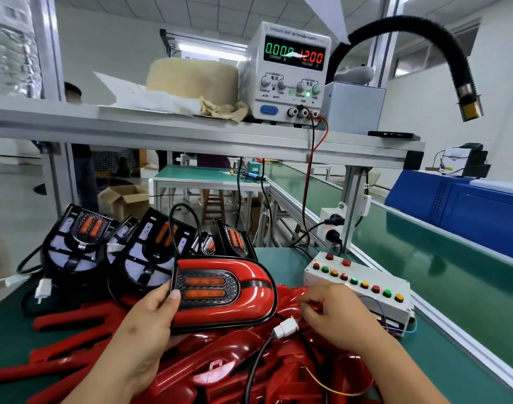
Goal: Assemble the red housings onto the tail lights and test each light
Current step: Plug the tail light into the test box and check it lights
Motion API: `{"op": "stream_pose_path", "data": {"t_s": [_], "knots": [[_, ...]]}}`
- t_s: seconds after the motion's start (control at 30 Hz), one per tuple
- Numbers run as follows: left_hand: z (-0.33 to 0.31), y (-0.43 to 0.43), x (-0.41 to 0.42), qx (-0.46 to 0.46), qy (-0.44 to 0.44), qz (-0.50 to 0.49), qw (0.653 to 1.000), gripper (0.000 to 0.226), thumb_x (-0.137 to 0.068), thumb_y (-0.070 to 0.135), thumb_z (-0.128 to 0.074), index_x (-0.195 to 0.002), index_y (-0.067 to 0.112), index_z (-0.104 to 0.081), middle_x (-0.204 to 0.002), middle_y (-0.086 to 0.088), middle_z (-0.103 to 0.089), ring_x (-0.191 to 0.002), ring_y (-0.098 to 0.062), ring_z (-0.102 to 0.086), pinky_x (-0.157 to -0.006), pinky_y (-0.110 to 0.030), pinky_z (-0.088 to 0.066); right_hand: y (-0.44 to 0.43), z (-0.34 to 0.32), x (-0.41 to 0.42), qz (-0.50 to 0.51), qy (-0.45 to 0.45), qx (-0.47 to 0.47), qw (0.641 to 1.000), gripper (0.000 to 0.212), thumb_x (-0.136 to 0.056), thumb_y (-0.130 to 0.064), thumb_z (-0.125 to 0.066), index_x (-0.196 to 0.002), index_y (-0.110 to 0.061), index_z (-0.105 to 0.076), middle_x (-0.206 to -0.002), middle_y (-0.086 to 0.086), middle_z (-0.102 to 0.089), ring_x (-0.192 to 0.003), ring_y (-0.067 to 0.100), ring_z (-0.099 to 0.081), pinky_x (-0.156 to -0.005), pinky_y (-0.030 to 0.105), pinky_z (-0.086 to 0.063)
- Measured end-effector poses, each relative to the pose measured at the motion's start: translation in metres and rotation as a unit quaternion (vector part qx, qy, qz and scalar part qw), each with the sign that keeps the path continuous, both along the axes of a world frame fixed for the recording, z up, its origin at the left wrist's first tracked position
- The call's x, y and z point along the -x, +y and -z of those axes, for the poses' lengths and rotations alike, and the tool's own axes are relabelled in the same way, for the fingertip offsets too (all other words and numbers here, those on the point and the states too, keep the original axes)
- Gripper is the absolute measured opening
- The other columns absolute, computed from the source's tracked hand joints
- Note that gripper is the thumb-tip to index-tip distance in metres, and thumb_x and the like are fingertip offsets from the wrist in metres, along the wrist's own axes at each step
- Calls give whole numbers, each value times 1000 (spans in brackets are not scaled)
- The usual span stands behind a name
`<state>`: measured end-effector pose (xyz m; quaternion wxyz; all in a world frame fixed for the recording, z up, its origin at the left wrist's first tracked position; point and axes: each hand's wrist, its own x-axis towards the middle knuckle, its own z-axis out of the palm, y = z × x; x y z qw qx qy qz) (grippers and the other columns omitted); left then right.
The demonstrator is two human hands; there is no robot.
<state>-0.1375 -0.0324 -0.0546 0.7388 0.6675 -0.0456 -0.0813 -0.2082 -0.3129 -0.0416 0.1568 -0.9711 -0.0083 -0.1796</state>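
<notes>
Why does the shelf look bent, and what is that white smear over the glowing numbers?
Head view: the wide-angle lens bows the grey metal shelf; a white reflection crosses the white power supply's display, hiding some digits; bright streaks shine on the glossy red tail light in the left hand; the left edge is blurred.

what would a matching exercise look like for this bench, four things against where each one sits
Things
1. tail light
2. power supply
3. button box
4. white connector

Places
a. on the green table, beside the right hand
b. on a black cable end, over the loose red housings
c. gripped in the left hand
d. on the upper shelf

Pairs: 1-c, 2-d, 3-a, 4-b
</notes>
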Motion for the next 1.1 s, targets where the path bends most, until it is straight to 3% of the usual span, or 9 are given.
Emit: {"op": "stream_pose_path", "data": {"t_s": [0.13, 0.23, 0.33, 0.4, 0.47, 0.57, 0.73, 0.93, 1.1], "knots": [[3, -4, 1, -25, -17, 2, 1000, 28, -105, 22, -40, -113, 31, -65, -98, 6, -76, -87, -11, -73, -72, -33, -56, -1, -1, -2, 29, -17, -17, 999, 19, -86, -24, -56, -76, -18, -70, -78, -7, -65, -73, 7, -59, -69, 26, -50], [6, -3, 1, -29, -19, -5, 999, 28, -104, 23, -41, -119, 32, -63, -105, 2, -74, -91, -14, -72, -78, -36, -57, -7, -5, -5, 87, -61, -42, 993, 16, -85, -21, -58, -76, -20, -71, -72, -9, -62, -70, 7, -55, -59, 12, -37], [8, 0, 2, -39, -22, -9, 999, 32, -104, 25, -42, -130, 32, -58, -118, -2, -68, -106, -20, -67, -92, -46, -54, -11, -6, -14, 131, -26, -17, 991, 11, -89, -28, -56, -81, -25, -65, -76, -11, -55, -76, 11, -51, -59, 18, -34], [10, 0, 2, -54, -30, -17, 998, 30, -104, 26, -42, -129, 32, -58, -123, 1, -64, -116, -24, -60, -99, -50, -49, -9, -4, -23, 145, 21, 15, 989, 16, -93, -39, -53, -86, -25, -54, -87, -5, -54, -88, 15, -50, -73, 27, -38], [9, -1, 3, -76, -46, -33, 995, 29, -103, 26, -44, -127, 35, -57, -123, 3, -62, -117, -23, -58, -100, -48, -47, -8, 0, -34, 145, 68, 62, 985, 27, -96, -44, -46, -100, -18, -52, -115, 6, -57, -112, 24, -50, -92, 30, -37], [6, -3, 5, -81, -59, -50, 994, 29, -101, 26, -47, -128, 35, -57, -115, 5, -62, -104, -18, -61, -88, -39, -51, -11, 1, -48, 157, 136, 117, 971, 55, -99, -49, -35, -135, -8, -44, -158, 11, -24, -139, 31, -29, -114, 37, -23], [5, -4, 6, -89, -51, -60, 993, 33, -100, 25, -50, -132, 28, -57, -123, -6, -60, -114, -29, -58, -103, -47, -45, -13, -3, -66, 190, 191, 105, 957, 71, -99, -58, -22, -146, -6, -33, -161, 16, -13, -146, 37, -13, -116, 45, -17], [8, -3, 3, -127, -69, -70, 987, 33, -100, 24, -50, -131, 31, -58, -129, -7, -60, -123, -28, -54, -109, -49, -39, -12, 6, -77, 210, 209, 118, 948, 79, -97, -64, -16, -146, -5, -33, -156, 16, -25, -141, 37, -22, -115, 47, -23], [12, -2, -1, -146, -70, -70, 984, 33, -101, 25, -48, -131, 36, -58, -126, -6, -61, -122, -26, -54, -109, -49, -40, -14, 11, -79, 215, 207, 120, 947, 81, -96, -66, -14, -150, -6, -27, -159, 15, -19, -142, 38, -20, -115, 48, -22]]}}
